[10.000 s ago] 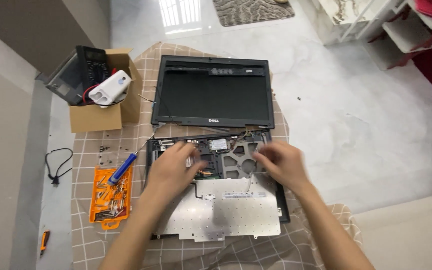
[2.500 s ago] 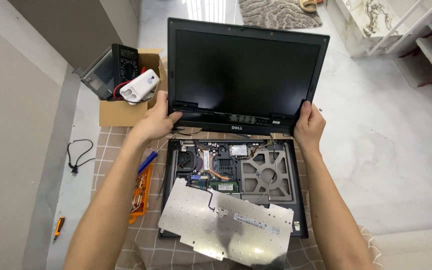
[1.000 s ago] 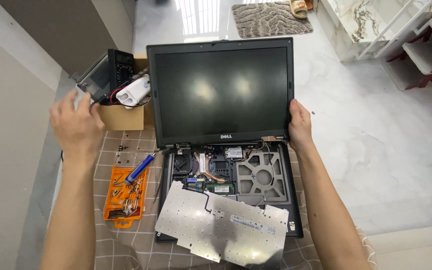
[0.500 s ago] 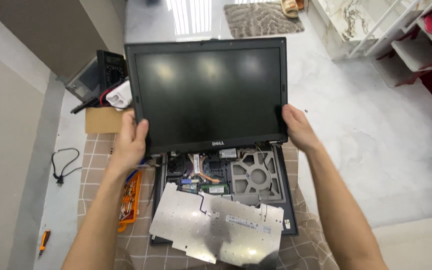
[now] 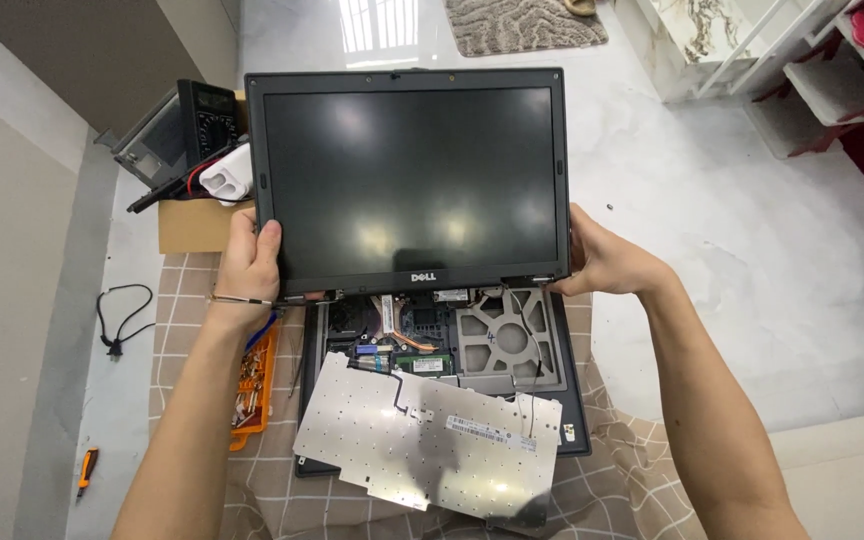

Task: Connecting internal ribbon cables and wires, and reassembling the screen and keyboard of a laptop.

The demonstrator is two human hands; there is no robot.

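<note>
A black laptop screen panel [image 5: 412, 180] is raised upright above the opened laptop base [image 5: 472, 345]. My left hand [image 5: 248, 262] grips its lower left edge. On the other side my right hand [image 5: 607, 262] grips the lower right edge. Thin cables run from the screen's bottom corners toward the base. The base shows bare circuit boards, a copper heat pipe and a grey metal frame. An upturned keyboard [image 5: 432, 432] lies tilted across the front of the base, its silver back facing up.
A checked cloth [image 5: 192, 440] covers the low table. An orange screwdriver case [image 5: 252, 385] lies left of the base. A cardboard box [image 5: 192, 215] holding a multimeter and white parts stands at the back left. A black cable [image 5: 112, 320] and small orange tool [image 5: 85, 470] lie on the floor.
The screen panel has come up higher and closer to the camera. My left hand left the box area and took the panel's lower left edge; my right hand kept its grip.
</note>
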